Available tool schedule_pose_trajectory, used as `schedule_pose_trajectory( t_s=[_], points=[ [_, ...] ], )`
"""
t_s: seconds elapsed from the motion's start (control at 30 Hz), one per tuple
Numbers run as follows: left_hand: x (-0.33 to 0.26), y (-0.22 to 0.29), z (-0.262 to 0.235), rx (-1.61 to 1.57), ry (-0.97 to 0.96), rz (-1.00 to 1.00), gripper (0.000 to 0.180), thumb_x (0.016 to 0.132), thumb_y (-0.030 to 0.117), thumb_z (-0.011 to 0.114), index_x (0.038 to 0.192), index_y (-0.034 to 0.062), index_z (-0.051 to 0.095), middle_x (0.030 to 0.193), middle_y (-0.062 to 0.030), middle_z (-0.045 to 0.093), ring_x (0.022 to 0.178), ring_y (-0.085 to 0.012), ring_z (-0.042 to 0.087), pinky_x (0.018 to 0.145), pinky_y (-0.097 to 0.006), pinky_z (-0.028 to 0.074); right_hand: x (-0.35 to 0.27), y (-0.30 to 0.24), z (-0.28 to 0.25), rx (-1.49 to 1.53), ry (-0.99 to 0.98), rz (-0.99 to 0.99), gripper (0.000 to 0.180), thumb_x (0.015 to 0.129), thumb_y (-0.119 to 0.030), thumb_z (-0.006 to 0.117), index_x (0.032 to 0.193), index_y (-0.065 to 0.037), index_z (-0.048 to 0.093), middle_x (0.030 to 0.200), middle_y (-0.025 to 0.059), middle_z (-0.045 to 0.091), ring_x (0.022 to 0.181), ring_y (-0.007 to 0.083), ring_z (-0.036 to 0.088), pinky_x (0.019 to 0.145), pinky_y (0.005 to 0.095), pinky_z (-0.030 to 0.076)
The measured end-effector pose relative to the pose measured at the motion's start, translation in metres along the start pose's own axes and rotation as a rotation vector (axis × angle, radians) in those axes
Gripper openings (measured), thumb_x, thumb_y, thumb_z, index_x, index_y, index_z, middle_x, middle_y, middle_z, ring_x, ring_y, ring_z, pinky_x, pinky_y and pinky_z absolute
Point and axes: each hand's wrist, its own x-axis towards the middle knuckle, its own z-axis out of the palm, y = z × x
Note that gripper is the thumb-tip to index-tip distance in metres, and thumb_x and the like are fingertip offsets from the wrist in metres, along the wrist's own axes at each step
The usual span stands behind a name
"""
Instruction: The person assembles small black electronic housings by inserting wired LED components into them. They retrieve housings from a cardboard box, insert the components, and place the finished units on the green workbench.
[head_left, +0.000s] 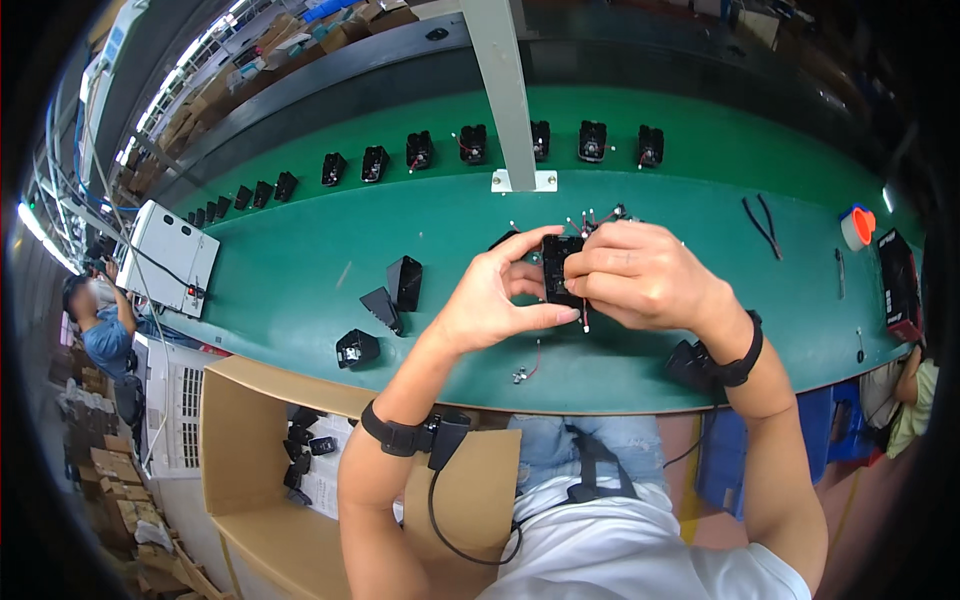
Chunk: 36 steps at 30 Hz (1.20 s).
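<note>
Over the green bench, my left hand (482,305) grips a black plastic housing (555,270) by its edges, fingers behind it and thumb below. My right hand (645,275) is closed in a pinch against the right side of that housing; whatever lies between its fingertips is hidden. A short wire with a small connector dangles below the housing. Behind my right hand lie several small parts with red and black wires (620,212). Another small wired part (520,376) rests near the bench's front edge. To the left are black housings (405,283), some lying tilted.
Black housings (592,142) stand in a row along the far green strip, past a metal post (500,90). Pliers (764,228) and an orange-and-white roll (857,229) lie right. A white machine (160,255) stands left. A cardboard box (245,430) holds black parts below.
</note>
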Motion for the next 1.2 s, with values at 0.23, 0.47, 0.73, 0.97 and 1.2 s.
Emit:
schedule_pose_trajectory(
  t_s=[0.23,0.47,0.73,0.97,1.2],
  points=[
    [0.001,-0.001,-0.003,0.032,0.002,-0.012,0.078,0.070,0.015,0.090,0.137,-0.0017,0.054,0.121,-0.0099,0.064,0.108,-0.0183,0.063,0.090,-0.032,0.053,-0.001,0.001,-0.004,0.160,-0.011,0.076,0.012,0.071,-0.004,0.074,0.079,-0.005,0.065,0.089,0.0044,0.068,0.081,0.0225,0.065,0.067,0.0335,0.054],
    [0.002,-0.001,0.001,0.228,0.114,0.126,0.083,0.065,0.013,0.094,0.137,0.0016,0.055,0.121,-0.0085,0.061,0.108,-0.0183,0.062,0.087,-0.032,0.055,0.001,-0.007,0.011,0.451,0.056,0.544,0.014,0.079,-0.007,0.075,0.091,-0.002,0.071,0.084,0.0111,0.072,0.071,0.0282,0.069,0.066,0.0359,0.054],
    [0.004,-0.007,0.004,0.330,0.127,0.227,0.083,0.062,0.015,0.095,0.135,0.0015,0.057,0.122,-0.0091,0.061,0.109,-0.0192,0.062,0.088,-0.034,0.055,-0.003,-0.004,0.006,0.389,-0.009,0.530,0.013,0.078,-0.007,0.075,0.090,-0.005,0.072,0.084,0.0080,0.072,0.080,0.0255,0.065,0.073,0.0363,0.053],
    [0.002,-0.003,-0.001,0.181,0.179,0.267,0.087,0.062,0.018,0.096,0.136,-0.0024,0.054,0.122,-0.0078,0.057,0.113,-0.0203,0.061,0.092,-0.035,0.053,-0.003,-0.017,0.026,0.410,0.341,0.544,0.011,0.075,-0.002,0.078,0.085,-0.004,0.072,0.080,0.0051,0.070,0.074,0.0194,0.063,0.065,0.0307,0.052],
    [0.004,-0.005,0.001,0.119,0.166,0.322,0.087,0.065,0.016,0.095,0.138,-0.0049,0.051,0.123,-0.0088,0.056,0.116,-0.0219,0.061,0.096,-0.037,0.053,0.000,-0.029,0.030,0.715,0.413,0.816,0.009,0.079,0.001,0.075,0.085,-0.003,0.070,0.079,0.0049,0.069,0.073,0.0123,0.063,0.067,0.0266,0.051]
  ],
)
